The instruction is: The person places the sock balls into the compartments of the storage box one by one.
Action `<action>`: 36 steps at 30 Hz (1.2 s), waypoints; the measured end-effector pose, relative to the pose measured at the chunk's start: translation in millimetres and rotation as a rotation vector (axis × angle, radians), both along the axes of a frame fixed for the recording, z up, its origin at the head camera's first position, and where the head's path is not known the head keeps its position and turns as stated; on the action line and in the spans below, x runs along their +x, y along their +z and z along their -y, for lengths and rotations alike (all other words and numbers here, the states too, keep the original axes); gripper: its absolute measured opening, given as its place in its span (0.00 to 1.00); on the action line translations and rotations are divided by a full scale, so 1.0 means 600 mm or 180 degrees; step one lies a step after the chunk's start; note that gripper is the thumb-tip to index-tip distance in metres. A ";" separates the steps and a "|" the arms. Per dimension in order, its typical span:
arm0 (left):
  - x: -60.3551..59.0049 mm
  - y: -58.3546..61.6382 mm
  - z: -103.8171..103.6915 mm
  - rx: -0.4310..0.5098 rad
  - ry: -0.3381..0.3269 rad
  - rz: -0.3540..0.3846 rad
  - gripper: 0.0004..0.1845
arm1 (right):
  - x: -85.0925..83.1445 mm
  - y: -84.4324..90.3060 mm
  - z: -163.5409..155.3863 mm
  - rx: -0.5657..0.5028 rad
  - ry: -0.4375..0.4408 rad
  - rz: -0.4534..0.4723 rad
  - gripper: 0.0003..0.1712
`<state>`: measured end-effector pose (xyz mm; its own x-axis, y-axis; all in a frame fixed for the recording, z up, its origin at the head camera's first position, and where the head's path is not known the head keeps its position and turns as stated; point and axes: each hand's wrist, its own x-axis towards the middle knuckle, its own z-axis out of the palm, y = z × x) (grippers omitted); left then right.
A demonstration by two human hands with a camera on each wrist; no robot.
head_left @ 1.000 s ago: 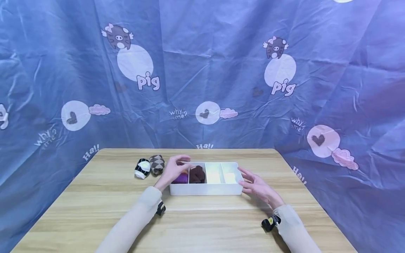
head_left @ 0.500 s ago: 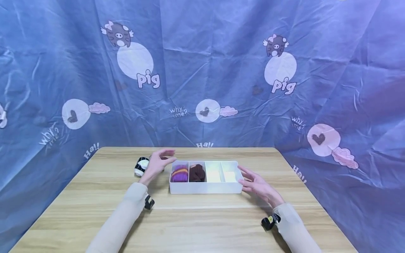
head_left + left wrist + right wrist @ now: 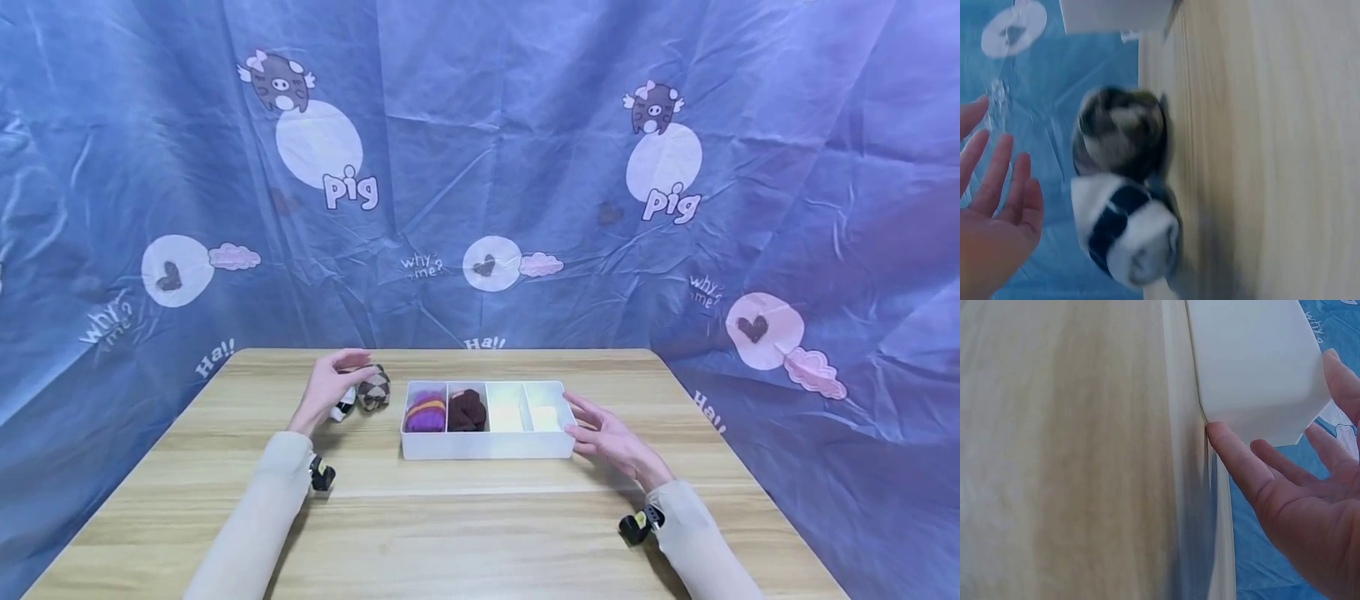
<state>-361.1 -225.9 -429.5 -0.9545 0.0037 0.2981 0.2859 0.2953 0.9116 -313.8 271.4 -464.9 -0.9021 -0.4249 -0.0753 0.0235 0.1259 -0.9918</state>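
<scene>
A white divided box (image 3: 487,447) stands mid-table. Its leftmost compartment holds a purple sock roll with an orange stripe (image 3: 426,412), and the one beside it a dark maroon roll (image 3: 467,410). Left of the box lie a brown argyle sock ball (image 3: 374,388) and a black-and-white sock ball (image 3: 1125,228). My left hand (image 3: 333,385) hovers over the black-and-white ball with fingers (image 3: 997,181) straight, holding nothing. My right hand (image 3: 603,433) rests open against the box's right end, and the right wrist view shows its thumb (image 3: 1235,456) touching the box wall (image 3: 1254,369).
The wooden table (image 3: 480,533) has its far edge close behind the box and sock balls. A blue cartoon-print cloth (image 3: 480,167) hangs behind and along both sides. Black wrist devices (image 3: 322,475) sit on both sleeves.
My left hand has left the box's left compartment and moved left to above the sock balls. The purple roll now lies uncovered in the box. The right hand has stayed put.
</scene>
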 end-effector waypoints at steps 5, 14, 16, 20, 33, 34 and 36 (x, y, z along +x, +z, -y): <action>-0.002 -0.008 0.035 -0.0109 -0.0004 0.0173 0.29 | 0.002 0.000 0.001 -0.0059 0.0014 0.0007 0.46; -0.006 -0.026 0.079 -0.0244 -0.0013 0.0522 0.35 | 0.005 0.002 0.002 -0.0059 0.0012 -0.0004 0.45; -0.007 -0.030 0.081 -0.0355 -0.0021 0.0565 0.36 | 0.004 0.001 0.002 -0.0068 0.0014 -0.0001 0.45; -0.013 -0.035 0.081 -0.0557 0.0004 0.0645 0.36 | 0.003 0.000 0.003 -0.0070 0.0012 -0.0009 0.45; -0.018 -0.047 0.083 -0.0546 -0.0105 0.0831 0.34 | 0.000 0.002 0.002 -0.0044 0.0016 0.0013 0.46; -0.017 -0.047 0.083 -0.0574 -0.0096 0.0854 0.33 | 0.000 0.003 0.002 -0.0041 0.0013 0.0017 0.46; -0.017 -0.048 0.085 -0.0631 -0.0063 0.0896 0.32 | 0.000 0.003 0.001 -0.0034 0.0011 0.0025 0.46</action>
